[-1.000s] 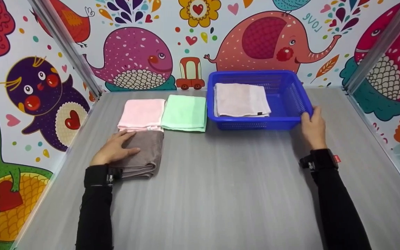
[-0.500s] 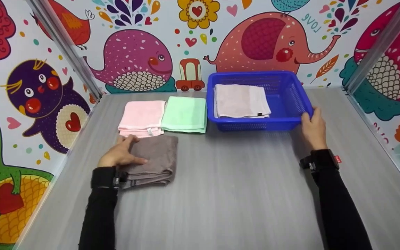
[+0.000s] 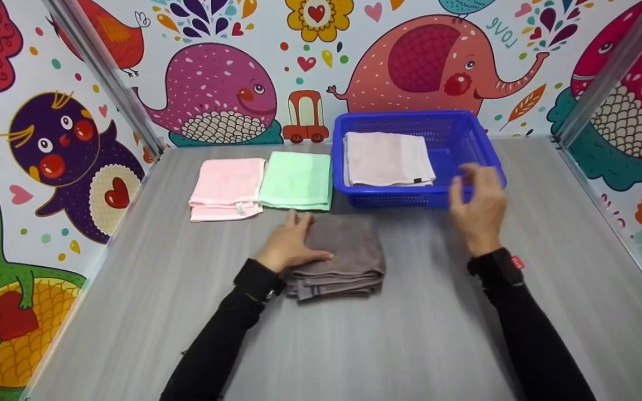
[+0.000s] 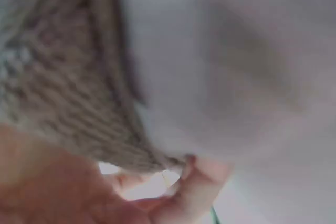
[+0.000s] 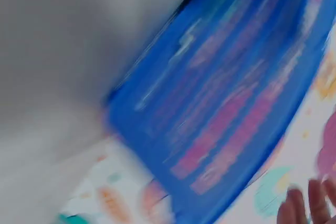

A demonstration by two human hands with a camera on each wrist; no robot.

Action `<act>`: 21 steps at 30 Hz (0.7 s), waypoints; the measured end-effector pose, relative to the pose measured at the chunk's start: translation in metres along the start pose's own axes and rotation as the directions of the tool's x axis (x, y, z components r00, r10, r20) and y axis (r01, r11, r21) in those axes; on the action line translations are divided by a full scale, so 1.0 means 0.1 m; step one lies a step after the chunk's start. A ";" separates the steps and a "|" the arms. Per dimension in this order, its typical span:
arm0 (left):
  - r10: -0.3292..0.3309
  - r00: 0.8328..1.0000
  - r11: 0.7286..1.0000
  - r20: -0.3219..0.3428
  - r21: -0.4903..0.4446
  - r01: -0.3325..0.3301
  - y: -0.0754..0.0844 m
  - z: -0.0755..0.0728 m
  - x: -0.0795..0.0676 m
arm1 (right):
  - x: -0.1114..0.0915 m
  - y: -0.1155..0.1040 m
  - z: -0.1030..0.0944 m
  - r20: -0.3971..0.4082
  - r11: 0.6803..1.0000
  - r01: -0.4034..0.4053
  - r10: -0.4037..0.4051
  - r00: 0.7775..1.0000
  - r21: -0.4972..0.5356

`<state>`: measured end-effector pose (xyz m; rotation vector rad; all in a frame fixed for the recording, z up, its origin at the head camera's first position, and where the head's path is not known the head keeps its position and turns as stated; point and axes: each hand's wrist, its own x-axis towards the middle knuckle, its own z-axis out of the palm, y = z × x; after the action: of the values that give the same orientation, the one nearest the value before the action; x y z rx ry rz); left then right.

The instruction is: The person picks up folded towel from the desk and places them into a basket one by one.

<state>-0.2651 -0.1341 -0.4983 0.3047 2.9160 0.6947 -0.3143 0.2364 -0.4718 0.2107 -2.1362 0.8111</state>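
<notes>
My left hand [image 3: 293, 245] grips a folded brown-grey towel [image 3: 349, 245] by its left side, thumb lying over the top. Up close in the left wrist view, the towel's ribbed edge [image 4: 68, 72] runs past the curled fingers [image 4: 194, 192]. My right hand [image 3: 480, 209] overlaps the front right corner of the blue plastic basket [image 3: 399, 190], its fingers loosely bent and holding nothing. Inside the basket, on its left side, lies a folded pale beige towel [image 3: 385, 159]. The right wrist view is blurred and catches the basket's slotted wall [image 5: 210, 108] with fingertips at the lower right.
A folded pink towel [image 3: 229, 181] and a folded mint green towel [image 3: 297, 179] lie side by side to the left of the basket. All rest on a grey table [image 3: 410, 345]. Printed cartoon walls [image 3: 215, 94] close in the back and sides.
My left hand has carried the brown-grey towel rightward from below the pink towel to the middle. My right hand has let go of the basket's corner and moved left.
</notes>
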 end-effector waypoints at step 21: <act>0.102 0.993 0.964 0.063 -0.251 -0.083 0.19 0.08 0.01 | -0.67 -0.70 0.32 0.855 0.998 -0.064 0.038 0.517 -0.006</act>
<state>-0.2612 -0.1144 -0.4965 0.4303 2.7181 1.0272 -0.2627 0.1535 -0.5031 0.6954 -3.0866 0.8631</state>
